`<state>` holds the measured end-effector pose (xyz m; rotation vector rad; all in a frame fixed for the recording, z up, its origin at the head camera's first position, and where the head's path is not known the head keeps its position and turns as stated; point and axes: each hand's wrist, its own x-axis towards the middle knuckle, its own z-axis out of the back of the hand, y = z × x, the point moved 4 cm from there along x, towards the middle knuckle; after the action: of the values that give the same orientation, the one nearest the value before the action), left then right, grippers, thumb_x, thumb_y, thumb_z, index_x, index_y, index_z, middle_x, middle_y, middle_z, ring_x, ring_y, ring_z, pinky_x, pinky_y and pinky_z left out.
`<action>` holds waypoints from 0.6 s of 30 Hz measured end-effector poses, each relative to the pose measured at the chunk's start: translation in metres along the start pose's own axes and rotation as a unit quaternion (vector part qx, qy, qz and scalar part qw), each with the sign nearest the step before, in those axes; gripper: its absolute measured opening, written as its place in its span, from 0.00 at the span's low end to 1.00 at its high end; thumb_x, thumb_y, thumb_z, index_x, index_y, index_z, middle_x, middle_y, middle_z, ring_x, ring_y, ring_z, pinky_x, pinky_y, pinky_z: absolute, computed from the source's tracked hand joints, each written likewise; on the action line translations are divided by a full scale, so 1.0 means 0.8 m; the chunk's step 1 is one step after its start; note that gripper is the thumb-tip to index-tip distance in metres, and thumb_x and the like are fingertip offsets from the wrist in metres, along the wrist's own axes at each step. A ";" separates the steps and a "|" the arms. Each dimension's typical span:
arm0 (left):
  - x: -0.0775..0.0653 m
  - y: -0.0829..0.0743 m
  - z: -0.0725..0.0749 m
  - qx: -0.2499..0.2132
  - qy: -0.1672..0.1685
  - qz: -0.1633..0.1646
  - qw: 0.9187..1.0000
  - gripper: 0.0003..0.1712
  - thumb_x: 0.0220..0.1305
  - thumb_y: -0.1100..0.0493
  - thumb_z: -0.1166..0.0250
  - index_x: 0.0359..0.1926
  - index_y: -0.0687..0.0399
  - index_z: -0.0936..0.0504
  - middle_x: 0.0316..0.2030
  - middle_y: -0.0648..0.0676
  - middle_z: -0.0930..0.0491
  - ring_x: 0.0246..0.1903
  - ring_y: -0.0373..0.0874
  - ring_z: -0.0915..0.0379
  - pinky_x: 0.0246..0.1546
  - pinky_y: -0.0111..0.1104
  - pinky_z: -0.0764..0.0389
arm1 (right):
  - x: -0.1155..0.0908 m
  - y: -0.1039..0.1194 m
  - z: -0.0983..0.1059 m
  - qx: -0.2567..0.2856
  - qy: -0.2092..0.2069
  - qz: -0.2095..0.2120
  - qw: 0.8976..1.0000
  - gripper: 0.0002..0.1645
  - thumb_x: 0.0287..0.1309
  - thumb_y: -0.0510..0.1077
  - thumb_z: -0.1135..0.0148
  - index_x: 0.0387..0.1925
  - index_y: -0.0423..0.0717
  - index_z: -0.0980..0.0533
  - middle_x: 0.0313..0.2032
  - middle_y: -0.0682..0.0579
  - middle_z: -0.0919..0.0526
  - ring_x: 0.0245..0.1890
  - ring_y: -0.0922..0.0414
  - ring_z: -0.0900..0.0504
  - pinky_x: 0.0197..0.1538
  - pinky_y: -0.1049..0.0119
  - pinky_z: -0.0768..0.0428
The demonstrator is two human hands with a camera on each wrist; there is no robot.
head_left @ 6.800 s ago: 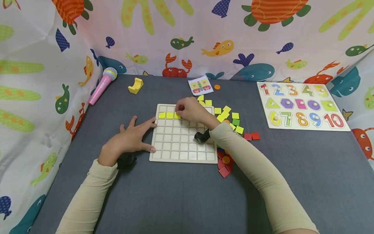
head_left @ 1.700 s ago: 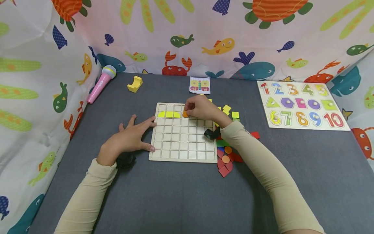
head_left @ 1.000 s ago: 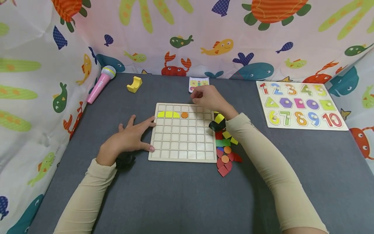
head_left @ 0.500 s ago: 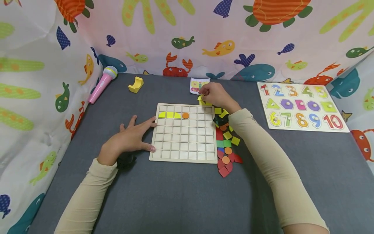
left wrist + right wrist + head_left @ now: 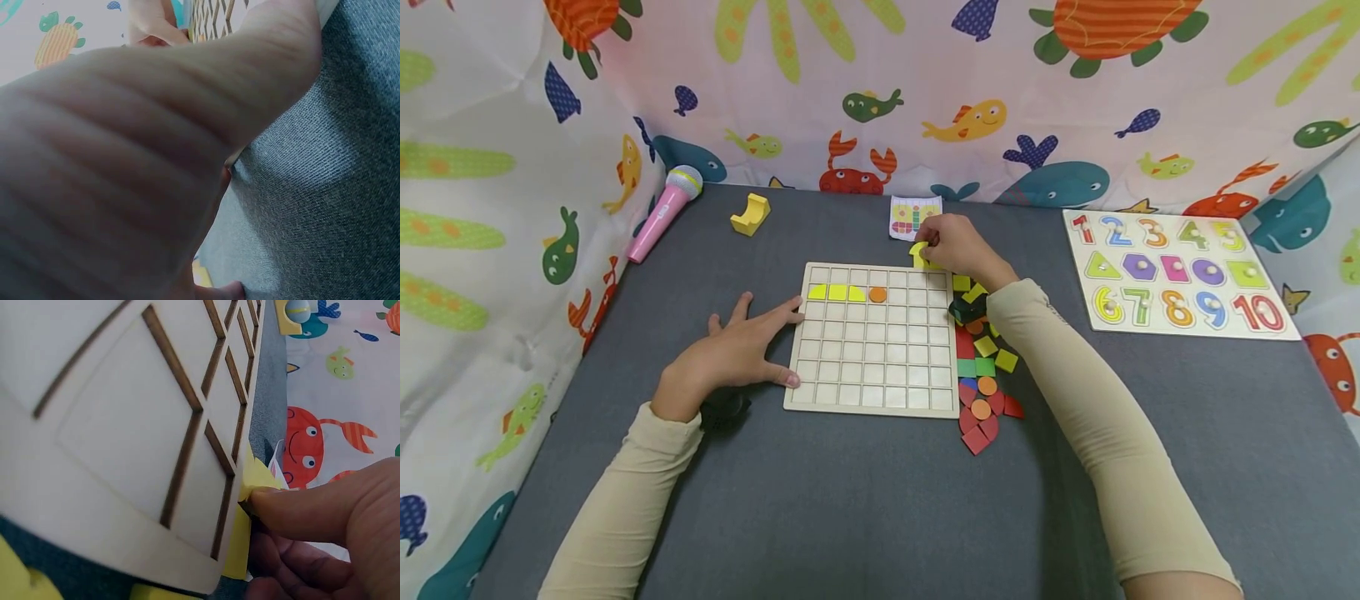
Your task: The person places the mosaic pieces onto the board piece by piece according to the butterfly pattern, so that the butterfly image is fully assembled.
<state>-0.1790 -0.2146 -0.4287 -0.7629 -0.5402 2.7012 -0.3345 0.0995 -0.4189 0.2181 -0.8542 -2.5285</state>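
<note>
A wooden grid board (image 5: pixel 872 367) lies on the table. One row bears several yellow tiles (image 5: pixel 837 292) and one orange round tile (image 5: pixel 877 294). My left hand (image 5: pixel 722 358) rests spread at the board's left edge, thumb and fingertips touching it. Beyond the far right corner, my right hand (image 5: pixel 962 246) is over a small group of yellow tiles. In the right wrist view its thumb and curled fingers pinch a yellow quarter-round tile (image 5: pixel 255 475); the fingertips are partly hidden. A picture card (image 5: pixel 910 218) lies just behind that hand.
Loose red tiles (image 5: pixel 976 440), green tiles (image 5: pixel 984 367) and yellow tiles (image 5: pixel 1006 360) lie along the board's right side. At the back left are a pink toy microphone (image 5: pixel 662 217) and a yellow curved block (image 5: pixel 750 215). A number puzzle board (image 5: pixel 1180 275) lies right.
My right hand has set the orange round tile in the grid row, then moved back and right to the yellow tiles by the card. The left hand has stayed on the board's edge.
</note>
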 end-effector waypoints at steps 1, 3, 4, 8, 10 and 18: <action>0.000 -0.001 0.000 0.000 0.000 0.000 1.000 0.69 0.58 0.40 0.18 0.88 0.44 0.53 0.84 0.58 0.46 0.80 0.77 0.79 0.64 0.83 0.69 | -0.001 0.000 0.001 0.002 -0.002 0.000 1.000 0.08 0.67 0.30 0.36 0.45 0.33 0.15 0.40 0.39 0.15 0.41 0.43 0.20 0.48 0.50 0.22; 0.000 -0.002 0.000 -0.001 0.000 -0.002 1.000 0.70 0.58 0.40 0.18 0.88 0.44 0.53 0.83 0.58 0.46 0.80 0.77 0.78 0.64 0.83 0.69 | -0.003 0.000 0.004 0.007 -0.007 -0.002 1.000 0.08 0.69 0.31 0.37 0.45 0.34 0.14 0.39 0.40 0.14 0.40 0.44 0.19 0.48 0.50 0.21; 0.000 -0.003 0.000 -0.002 -0.001 -0.002 1.000 0.70 0.58 0.40 0.18 0.88 0.44 0.53 0.83 0.59 0.45 0.80 0.77 0.78 0.64 0.83 0.69 | -0.004 0.000 0.005 0.010 -0.010 -0.001 1.000 0.08 0.70 0.31 0.37 0.45 0.34 0.14 0.39 0.40 0.13 0.40 0.44 0.19 0.48 0.50 0.21; 0.000 -0.003 0.000 -0.003 0.000 -0.001 1.000 0.70 0.58 0.39 0.18 0.88 0.44 0.53 0.83 0.58 0.45 0.80 0.77 0.78 0.64 0.83 0.69 | -0.008 0.001 0.011 0.027 -0.023 -0.002 0.999 0.08 0.73 0.32 0.38 0.44 0.35 0.14 0.40 0.40 0.12 0.39 0.44 0.19 0.47 0.52 0.22; 0.000 -0.003 -0.001 -0.003 0.000 0.000 1.000 0.69 0.58 0.40 0.18 0.88 0.44 0.53 0.83 0.58 0.45 0.80 0.77 0.79 0.64 0.83 0.69 | -0.010 0.001 0.014 0.035 -0.028 -0.003 0.999 0.08 0.73 0.33 0.38 0.44 0.35 0.14 0.40 0.40 0.12 0.39 0.45 0.19 0.46 0.54 0.22; -0.001 -0.003 -0.003 -0.001 -0.007 -0.005 1.000 0.67 0.58 0.39 0.18 0.87 0.43 0.50 0.84 0.58 0.46 0.80 0.77 0.78 0.64 0.83 0.68 | -0.022 0.011 0.021 0.095 -0.007 -0.031 0.995 0.05 0.71 0.36 0.34 0.44 0.37 0.17 0.41 0.43 0.14 0.40 0.48 0.21 0.45 0.60 0.24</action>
<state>-0.1769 -0.2123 -0.4292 -0.7408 -0.5477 2.6985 -0.3205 0.1109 -0.4002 0.2916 -1.1102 -2.5081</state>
